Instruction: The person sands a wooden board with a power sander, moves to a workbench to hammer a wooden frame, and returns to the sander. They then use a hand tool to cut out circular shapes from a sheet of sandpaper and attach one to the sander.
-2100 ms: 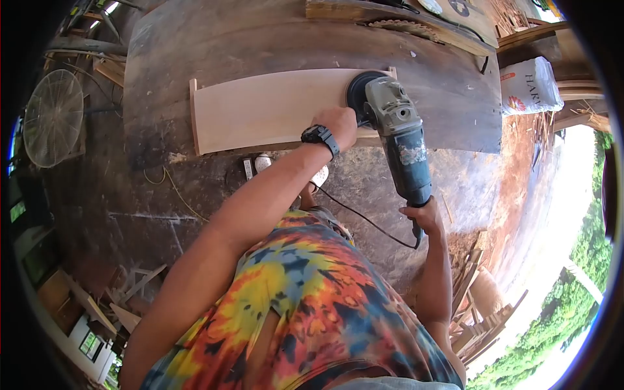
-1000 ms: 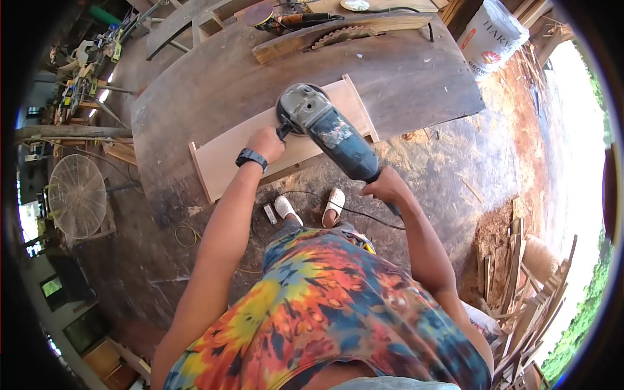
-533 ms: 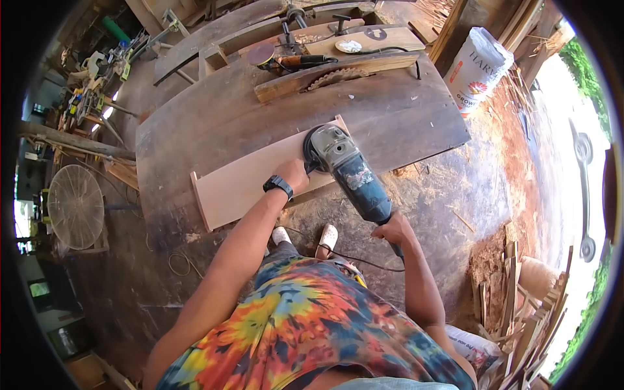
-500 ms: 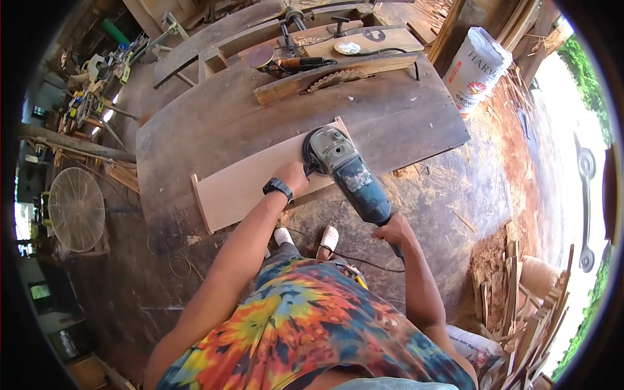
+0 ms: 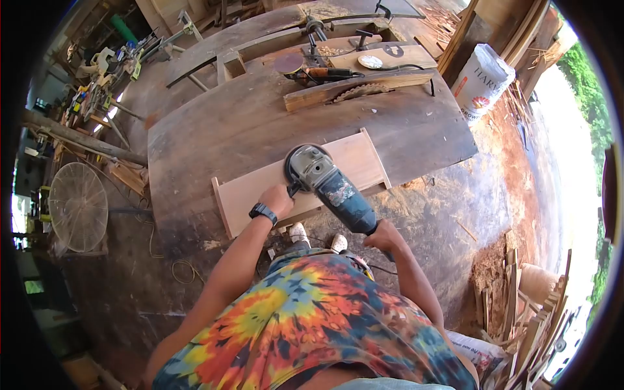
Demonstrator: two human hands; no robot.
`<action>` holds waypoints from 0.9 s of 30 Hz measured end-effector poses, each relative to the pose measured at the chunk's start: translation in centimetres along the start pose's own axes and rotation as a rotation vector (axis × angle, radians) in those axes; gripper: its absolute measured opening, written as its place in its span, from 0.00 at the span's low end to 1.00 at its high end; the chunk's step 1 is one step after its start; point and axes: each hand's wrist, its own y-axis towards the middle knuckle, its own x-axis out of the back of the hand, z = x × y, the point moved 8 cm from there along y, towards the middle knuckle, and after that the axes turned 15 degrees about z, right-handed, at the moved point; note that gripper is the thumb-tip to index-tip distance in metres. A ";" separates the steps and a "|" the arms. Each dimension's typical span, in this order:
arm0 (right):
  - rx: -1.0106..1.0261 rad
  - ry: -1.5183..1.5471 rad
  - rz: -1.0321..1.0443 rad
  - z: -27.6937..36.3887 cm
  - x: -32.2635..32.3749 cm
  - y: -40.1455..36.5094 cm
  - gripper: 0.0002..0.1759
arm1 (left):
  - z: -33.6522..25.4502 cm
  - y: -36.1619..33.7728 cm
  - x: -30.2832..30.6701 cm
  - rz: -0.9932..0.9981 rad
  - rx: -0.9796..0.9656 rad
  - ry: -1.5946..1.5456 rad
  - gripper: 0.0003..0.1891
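Observation:
A teal and grey power tool point(image 5: 339, 195) with a round head rests over the middle of a pale wooden board point(image 5: 354, 159). The board lies along the near edge of a brown work table point(image 5: 195, 143) and has a raised strip at each end. My left hand point(image 5: 277, 200), below a black wristwatch, is closed round the tool's side handle. At the rear end of the tool, my right hand point(image 5: 385, 236) wraps round the grip. The tool's disc is mostly hidden under its head.
Across the table's far side lie a smaller orange tool point(image 5: 325, 74), a wooden beam point(image 5: 312, 97) and a toothed saw blade point(image 5: 361, 92). A white sack point(image 5: 482, 81) stands to the right. A round fan point(image 5: 78, 207) is at the left; scrap wood point(image 5: 530, 318) lies lower right.
The power tool and both hands have moved left along the board, from its right end to its middle. The camera view has shifted a little.

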 end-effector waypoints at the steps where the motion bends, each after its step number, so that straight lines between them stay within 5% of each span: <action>1: 0.040 -0.047 -0.021 1.3 -0.5 0.0 0.25 | 1.3 -0.6 0.0 0.011 0.019 -0.012 0.16; 10: 0.077 -0.175 0.059 6.7 -6.4 2.2 0.31 | 10.5 -4.5 0.0 -0.016 0.071 -0.081 0.18; 14: 0.011 -0.136 0.050 9.0 -7.2 1.2 0.24 | 13.5 -4.9 -0.7 -0.069 0.059 -0.133 0.18; 27: 0.052 -0.027 0.029 7.8 -9.0 1.2 0.27 | 12.8 -4.5 0.3 0.005 -0.038 -0.148 0.20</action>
